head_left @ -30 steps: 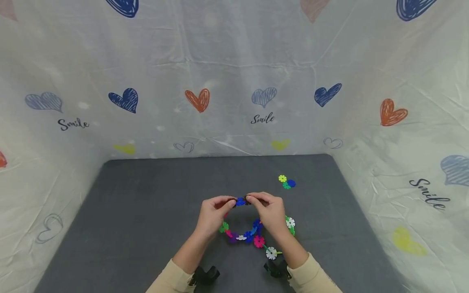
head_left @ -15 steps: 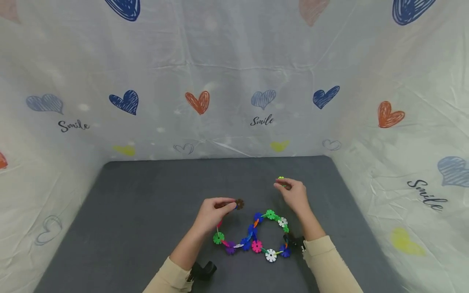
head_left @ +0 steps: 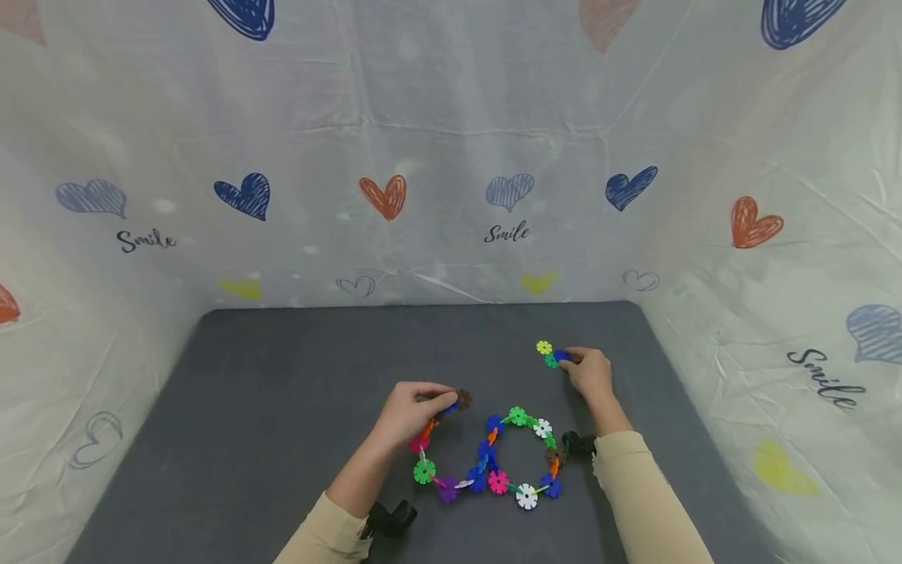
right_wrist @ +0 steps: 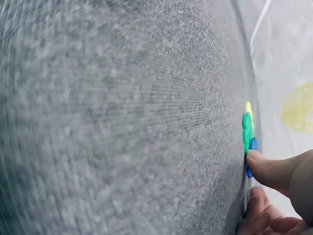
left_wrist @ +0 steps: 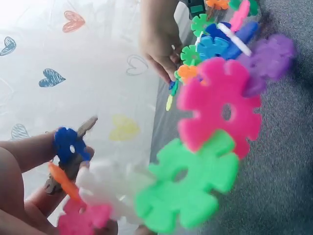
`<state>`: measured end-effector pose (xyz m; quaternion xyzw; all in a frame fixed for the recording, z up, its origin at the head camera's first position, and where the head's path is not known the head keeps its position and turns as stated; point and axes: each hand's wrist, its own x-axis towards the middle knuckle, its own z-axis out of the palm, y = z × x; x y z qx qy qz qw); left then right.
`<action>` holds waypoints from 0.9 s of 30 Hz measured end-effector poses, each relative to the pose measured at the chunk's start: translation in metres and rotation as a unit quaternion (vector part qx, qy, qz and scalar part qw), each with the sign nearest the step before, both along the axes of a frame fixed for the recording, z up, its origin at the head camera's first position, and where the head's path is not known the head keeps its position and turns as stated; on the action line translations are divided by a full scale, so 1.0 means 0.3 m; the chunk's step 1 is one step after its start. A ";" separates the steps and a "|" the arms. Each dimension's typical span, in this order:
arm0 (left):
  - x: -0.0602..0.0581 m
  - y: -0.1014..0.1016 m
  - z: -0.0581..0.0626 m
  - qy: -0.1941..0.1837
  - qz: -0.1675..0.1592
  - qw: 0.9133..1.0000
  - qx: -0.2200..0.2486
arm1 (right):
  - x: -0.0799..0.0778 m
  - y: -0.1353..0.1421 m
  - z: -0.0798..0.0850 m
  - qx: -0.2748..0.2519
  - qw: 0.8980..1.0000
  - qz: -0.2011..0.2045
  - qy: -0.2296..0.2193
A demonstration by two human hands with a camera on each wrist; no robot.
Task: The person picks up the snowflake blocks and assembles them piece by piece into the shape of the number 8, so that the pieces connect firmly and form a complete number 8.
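Observation:
In the head view my left hand [head_left: 414, 411] pinches the end of a chain of flower-shaped interlocking discs [head_left: 424, 471]. The left wrist view shows a blue disc [left_wrist: 71, 146] and brown discs between its finger and thumb, with orange, pink, white and green ones following. The chain runs right into a closed ring of discs [head_left: 526, 496] on the table. At the back right my right hand [head_left: 590, 374] has thumb and finger on a loose blue disc [head_left: 561, 356]. The right wrist view has the thumb [right_wrist: 264, 169] over that disc, partly hiding it.
Beside the blue disc lie a green disc [head_left: 550, 361] and a yellow disc [head_left: 544, 347]. The dark grey table [head_left: 282, 407] ends at a pale curtain [head_left: 437, 258] printed with hearts. A black wrist mount [head_left: 579, 443] hangs near the ring's right side.
My right hand has left the chain's end and moved back and right to the loose discs. My left hand keeps its pinch, and the ring now shows uncovered.

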<state>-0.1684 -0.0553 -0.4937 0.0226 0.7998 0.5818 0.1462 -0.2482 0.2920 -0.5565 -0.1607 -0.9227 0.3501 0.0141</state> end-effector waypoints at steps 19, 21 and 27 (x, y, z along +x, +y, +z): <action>-0.003 0.009 0.007 -0.011 0.041 0.999 0.019 | 0.128 -0.137 0.167 -0.066 0.990 0.062 0.112; -0.005 0.008 0.007 -0.006 0.045 0.999 0.023 | 0.147 -0.168 0.176 -0.073 0.987 0.069 0.122; -0.004 0.001 0.007 -0.002 0.060 0.997 0.038 | 0.211 -0.261 0.191 -0.106 0.980 0.090 0.143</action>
